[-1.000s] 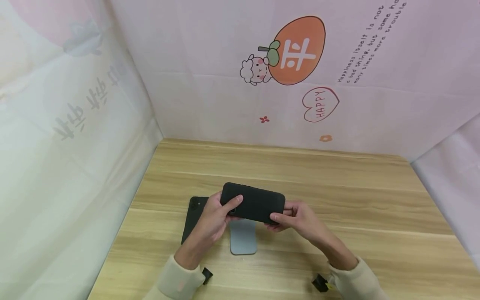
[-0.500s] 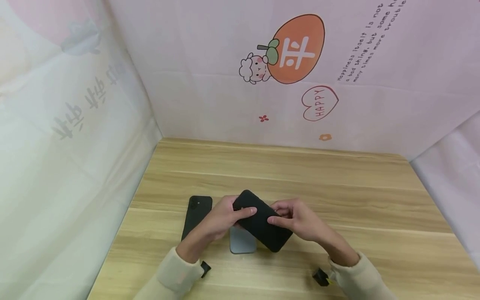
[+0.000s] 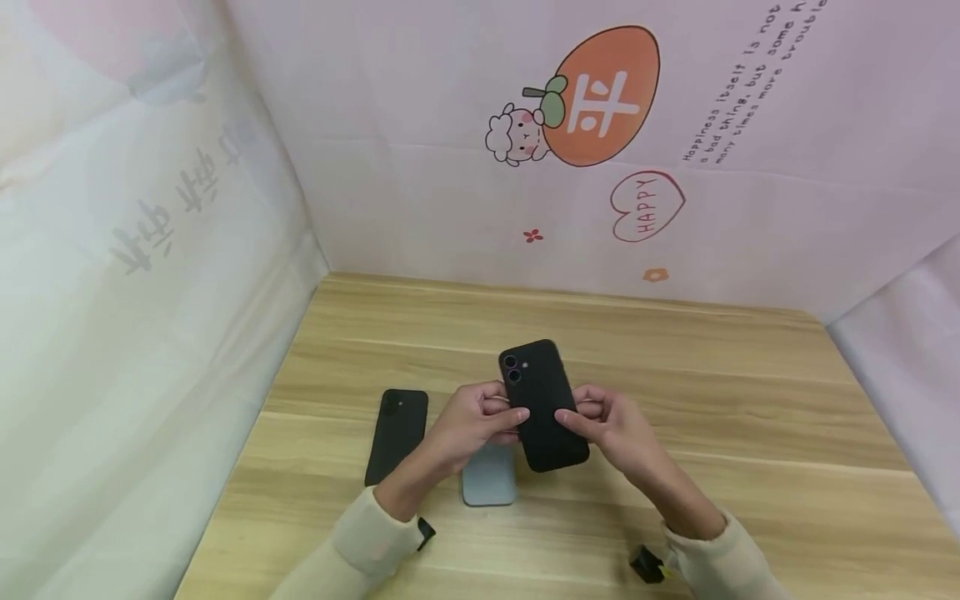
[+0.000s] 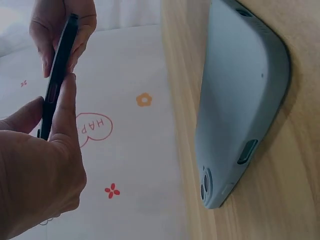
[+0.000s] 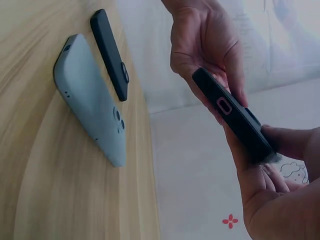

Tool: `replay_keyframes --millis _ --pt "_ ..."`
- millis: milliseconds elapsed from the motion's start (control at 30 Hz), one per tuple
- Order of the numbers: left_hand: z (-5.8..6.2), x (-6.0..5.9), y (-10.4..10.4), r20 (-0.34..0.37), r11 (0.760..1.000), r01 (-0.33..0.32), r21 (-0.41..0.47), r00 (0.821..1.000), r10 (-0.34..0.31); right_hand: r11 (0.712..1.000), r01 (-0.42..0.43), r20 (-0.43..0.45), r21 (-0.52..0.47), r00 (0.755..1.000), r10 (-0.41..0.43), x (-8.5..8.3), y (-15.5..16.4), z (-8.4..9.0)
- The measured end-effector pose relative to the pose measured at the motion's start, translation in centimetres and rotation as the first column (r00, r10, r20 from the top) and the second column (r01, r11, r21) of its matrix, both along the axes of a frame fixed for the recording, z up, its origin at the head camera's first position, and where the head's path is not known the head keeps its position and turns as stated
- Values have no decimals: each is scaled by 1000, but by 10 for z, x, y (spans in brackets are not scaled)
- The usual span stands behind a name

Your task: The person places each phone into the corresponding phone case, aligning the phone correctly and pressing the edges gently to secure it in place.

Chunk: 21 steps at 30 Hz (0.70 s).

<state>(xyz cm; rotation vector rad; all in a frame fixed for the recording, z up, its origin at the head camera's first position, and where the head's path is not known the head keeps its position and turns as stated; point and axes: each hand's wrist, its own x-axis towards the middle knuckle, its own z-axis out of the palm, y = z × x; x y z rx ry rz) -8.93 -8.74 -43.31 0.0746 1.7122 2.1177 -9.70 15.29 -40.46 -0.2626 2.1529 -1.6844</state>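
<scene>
Between my two hands a black phone is held up over the table, its back with two camera lenses facing up. My left hand grips its left edge, thumb lying on the back. On the opposite edge my right hand pinches it, thumb on top and fingers beneath. The left wrist view shows the black phone edge-on. A grey-blue phone lies under the left hand, partly covered by it. Farther left, a second black phone rests with its camera side up.
The wood-grain table meets a printed pale curtain at the back and a white curtain on the left. Small black devices sit by the sleeve cuffs.
The held black phone has turned from lying sideways to nearly upright, its camera end now pointing away. Both hands have shifted their grip and moved slightly right.
</scene>
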Motion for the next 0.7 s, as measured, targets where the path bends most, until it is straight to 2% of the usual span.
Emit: replay_keyframes --millis 100,267,500,600,700 --pt "-2 -2 7 -5 1000 -8 -28 1000 8 999 31 19 -21 999 -31 1 7 -1" --pt "-6 -3 17 6 997 17 -81 1000 -17 1000 2 55 -23 998 -1 2 19 -10" --pt "-15 1 27 109 988 79 -134 992 -64 993 -107 107 43 989 102 2 37 -29" --pt "-21 1 33 103 979 104 -178 991 -87 990 -118 133 73 985 107 3 42 -37" --pt "-27 0 39 69 965 118 -235 992 -104 986 -111 133 122 987 94 4 46 -43"
